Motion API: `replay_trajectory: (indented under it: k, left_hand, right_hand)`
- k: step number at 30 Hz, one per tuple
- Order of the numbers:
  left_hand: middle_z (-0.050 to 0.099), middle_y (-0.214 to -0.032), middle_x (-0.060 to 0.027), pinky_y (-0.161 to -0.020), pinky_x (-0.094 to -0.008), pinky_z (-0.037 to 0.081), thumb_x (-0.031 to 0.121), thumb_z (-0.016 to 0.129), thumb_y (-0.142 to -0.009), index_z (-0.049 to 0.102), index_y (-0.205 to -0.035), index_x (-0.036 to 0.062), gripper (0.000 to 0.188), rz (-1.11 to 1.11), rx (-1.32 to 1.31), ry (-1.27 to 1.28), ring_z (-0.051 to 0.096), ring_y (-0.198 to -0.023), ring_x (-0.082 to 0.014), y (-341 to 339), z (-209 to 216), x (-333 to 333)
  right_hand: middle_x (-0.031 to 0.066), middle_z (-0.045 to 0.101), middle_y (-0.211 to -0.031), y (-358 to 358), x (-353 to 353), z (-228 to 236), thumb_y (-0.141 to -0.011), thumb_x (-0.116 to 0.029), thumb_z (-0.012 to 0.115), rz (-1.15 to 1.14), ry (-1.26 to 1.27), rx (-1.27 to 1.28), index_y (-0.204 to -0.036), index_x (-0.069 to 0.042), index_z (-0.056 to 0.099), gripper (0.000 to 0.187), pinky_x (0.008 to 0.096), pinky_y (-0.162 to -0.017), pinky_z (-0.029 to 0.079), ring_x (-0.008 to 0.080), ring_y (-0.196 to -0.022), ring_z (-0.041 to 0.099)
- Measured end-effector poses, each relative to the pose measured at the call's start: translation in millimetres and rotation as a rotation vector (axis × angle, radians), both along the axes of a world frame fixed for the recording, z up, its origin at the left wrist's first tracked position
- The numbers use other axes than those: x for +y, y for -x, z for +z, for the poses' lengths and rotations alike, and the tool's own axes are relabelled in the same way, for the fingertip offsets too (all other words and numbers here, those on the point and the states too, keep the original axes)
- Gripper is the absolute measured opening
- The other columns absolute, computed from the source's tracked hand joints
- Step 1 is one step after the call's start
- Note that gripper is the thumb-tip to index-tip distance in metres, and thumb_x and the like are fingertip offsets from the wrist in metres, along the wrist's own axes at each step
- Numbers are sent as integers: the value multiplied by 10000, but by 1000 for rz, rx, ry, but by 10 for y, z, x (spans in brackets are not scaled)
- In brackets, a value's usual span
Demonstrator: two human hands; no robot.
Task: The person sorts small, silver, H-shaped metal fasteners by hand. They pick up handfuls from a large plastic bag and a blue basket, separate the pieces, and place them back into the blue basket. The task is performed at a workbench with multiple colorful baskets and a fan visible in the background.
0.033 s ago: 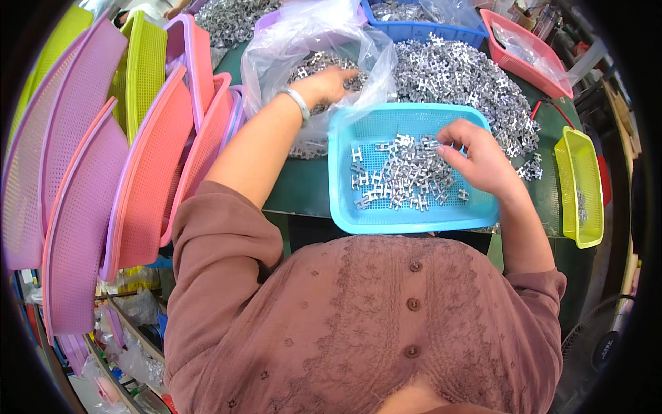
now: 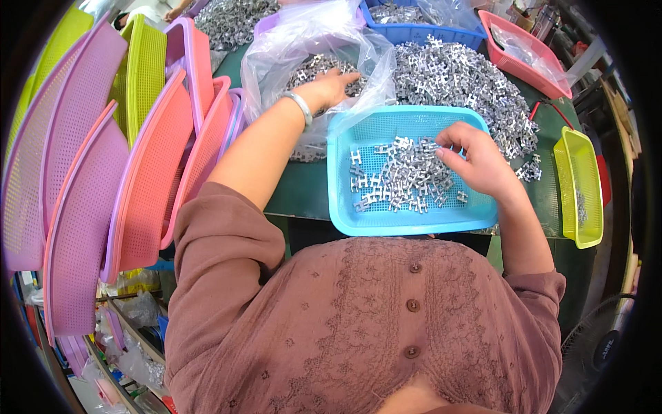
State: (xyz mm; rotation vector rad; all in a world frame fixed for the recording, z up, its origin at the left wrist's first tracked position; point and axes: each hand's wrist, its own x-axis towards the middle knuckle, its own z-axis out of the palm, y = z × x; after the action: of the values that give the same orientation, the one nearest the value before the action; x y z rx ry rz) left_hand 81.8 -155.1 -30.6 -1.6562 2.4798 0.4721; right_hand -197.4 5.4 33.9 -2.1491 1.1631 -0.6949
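Reaching forward in the head view, the person's two forearms lead to separate lots of small silvery metal parts on a dark green table [image 2: 296, 190]. The left hand [image 2: 325, 91], with a pale bracelet [image 2: 301, 110] at its wrist, lies in the mouth of a clear plastic bag [image 2: 265, 74], over the H-shaped parts in the bag [image 2: 317, 67]. Its index finger is extended and set apart from the thumb; the remaining fingers are partly hidden, and whether they grip a part cannot be told. The right hand [image 2: 479, 160] is inside a light blue basket [image 2: 414, 228], at the right side of a loose pile of H-shaped parts [image 2: 407, 176]. Its thumb and fingertips are drawn narrowly together at the edge of this pile; whether a part is held between them cannot be made out. Several parts lie apart from the pile on the perforated basket floor. Behind the basket and to the right of the bag rises a large heap of similar parts [image 2: 462, 86]. Beyond the heap are a dark blue crate [image 2: 431, 32] and a pinkish-red tray [image 2: 555, 86]. At right is a yellow-green basket [image 2: 587, 238]; at left, purple baskets [image 2: 79, 221] and salmon baskets [image 2: 148, 186] are tilted on edge.
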Motion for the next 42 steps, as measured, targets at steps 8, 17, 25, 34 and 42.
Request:
replay_trajectory:
  k: [8, 17, 25, 34, 42]
  left_hand:
    - [385, -1255, -168, -947, -486, 339, 506, 594, -713, 416, -1254, 227, 634, 129, -11, 110, 339, -1176, -392, 169, 209, 155]
    - [340, -1287, -138, -902, -579, 334, 513, 640, -624, 337, -1293, 224, 789, 237, -94, 24, 252, -1228, -402, 297, 167, 111]
    - [371, -1199, -228, -861, -543, 370, 341, 487, -797, 408, -1199, 158, 449, 133, -63, 202, 371, -1104, -447, 174, 199, 174]
    - [131, -1395, -187, -910, -566, 337, 483, 602, -693, 371, -1253, 305, 631, 264, -111, 103, 286, -1155, -532, 159, 232, 237]
    - [205, -1335, -246, -918, -495, 369, 277, 570, -730, 393, -1240, 282, 540, 197, -88, 146, 386, -1073, -527, -21, 204, 134]
  right_hand:
    - [134, 569, -778, 75, 34, -49, -751, -91, 605, 20, -26, -39, -855, 24, 581, 157, 303, -619, 454, 213, -673, 565]
    - [162, 585, -805, 81, 45, -131, -737, -115, 612, 37, 18, -21, -849, 16, 590, 174, 341, -647, 462, 288, -720, 585]
    - [154, 575, -778, 94, 52, -136, -734, -126, 607, 30, 2, -24, -826, -3, 589, 154, 359, -636, 453, 303, -712, 571]
    - [146, 580, -786, 105, 64, -161, -723, -127, 612, 19, -5, -11, -805, -10, 591, 144, 374, -645, 448, 314, -727, 564]
    - [148, 579, -776, 127, 58, -179, -727, -128, 610, 24, -12, -19, -799, -12, 593, 137, 376, -642, 448, 314, -721, 564]
